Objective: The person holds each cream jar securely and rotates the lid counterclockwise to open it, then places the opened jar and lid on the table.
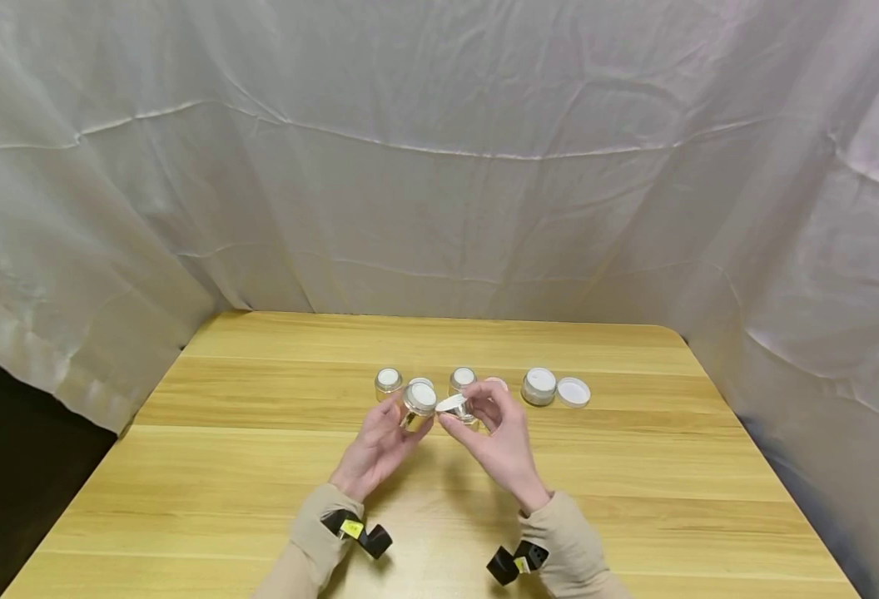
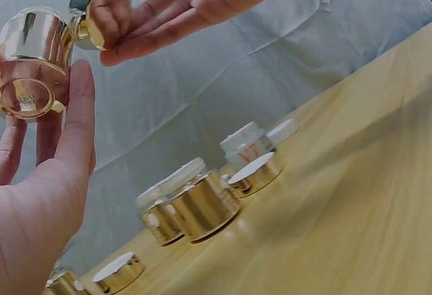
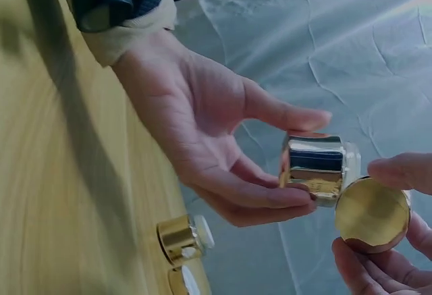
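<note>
In the head view, my left hand (image 1: 374,453) grips a gold jar (image 1: 419,398) with a white top, raised over the table. My right hand (image 1: 505,445) pinches a gold lid (image 1: 452,403) with a white inside, between thumb and fingers, close beside that jar. From the right wrist, the left thumb and fingers are round the sides of the jar (image 3: 316,163), and the lid (image 3: 373,214) shows its round gold face, its edge overlapping the jar's rim. The left wrist view has the gold jar base (image 2: 34,45) tipped toward the camera.
Behind the hands stand more gold jars (image 2: 204,206) and gold lids (image 2: 255,173), partly hidden in the head view. To the right sit a pale glass jar (image 1: 539,386) with red lettering and a white lid (image 1: 573,392). Grey cloth (image 1: 439,216) hangs behind the wooden table (image 1: 207,499).
</note>
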`<state>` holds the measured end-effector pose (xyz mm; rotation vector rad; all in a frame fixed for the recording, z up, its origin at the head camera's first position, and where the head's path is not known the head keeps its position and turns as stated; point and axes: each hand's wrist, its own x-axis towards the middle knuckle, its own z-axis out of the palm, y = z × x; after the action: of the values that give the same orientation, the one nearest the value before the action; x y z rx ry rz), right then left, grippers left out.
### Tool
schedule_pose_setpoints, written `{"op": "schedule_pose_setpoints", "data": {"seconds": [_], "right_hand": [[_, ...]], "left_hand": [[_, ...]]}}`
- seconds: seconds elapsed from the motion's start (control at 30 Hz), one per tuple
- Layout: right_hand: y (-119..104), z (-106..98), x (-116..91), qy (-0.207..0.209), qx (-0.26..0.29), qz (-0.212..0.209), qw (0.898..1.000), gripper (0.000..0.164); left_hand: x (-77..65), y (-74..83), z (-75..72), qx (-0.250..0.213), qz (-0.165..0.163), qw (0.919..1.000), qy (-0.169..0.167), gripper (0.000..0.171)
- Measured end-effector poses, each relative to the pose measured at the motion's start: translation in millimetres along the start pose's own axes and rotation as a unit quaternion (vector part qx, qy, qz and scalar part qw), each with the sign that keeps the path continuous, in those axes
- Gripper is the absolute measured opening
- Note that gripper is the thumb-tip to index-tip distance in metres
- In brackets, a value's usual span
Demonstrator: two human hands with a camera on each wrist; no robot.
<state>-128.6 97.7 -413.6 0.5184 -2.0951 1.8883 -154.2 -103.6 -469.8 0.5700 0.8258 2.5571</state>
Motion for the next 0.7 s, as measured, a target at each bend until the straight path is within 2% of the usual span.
{"op": "schedule_pose_setpoints", "data": {"seconds": [0.17, 0.3, 0.5, 0.7], "right_hand": [[1.2, 5.1, -2.3, -0.001, 0.026, 0.033, 0.999, 0.038], [2.9, 9.2, -4.0, -0.006, 0.036, 0.07, 0.997, 0.042], [8.4, 19.7, -8.5, -0.024, 0.054, 0.111, 0.992, 0.054], [16.5, 29.8, -13.2, -0.061, 0.05, 0.128, 0.989, 0.059]], "left_hand": [[-0.3, 8.4, -2.8, 0.017, 0.017, 0.9996, 0.014, 0.031], [-0.6, 16.4, -6.8, 0.068, 0.019, 0.9972, 0.022, 0.031], [-1.6, 27.3, -13.1, 0.184, 0.012, 0.9821, 0.039, 0.037], [-2.8, 35.0, -15.1, 0.231, 0.012, 0.9708, 0.063, 0.044]]}}
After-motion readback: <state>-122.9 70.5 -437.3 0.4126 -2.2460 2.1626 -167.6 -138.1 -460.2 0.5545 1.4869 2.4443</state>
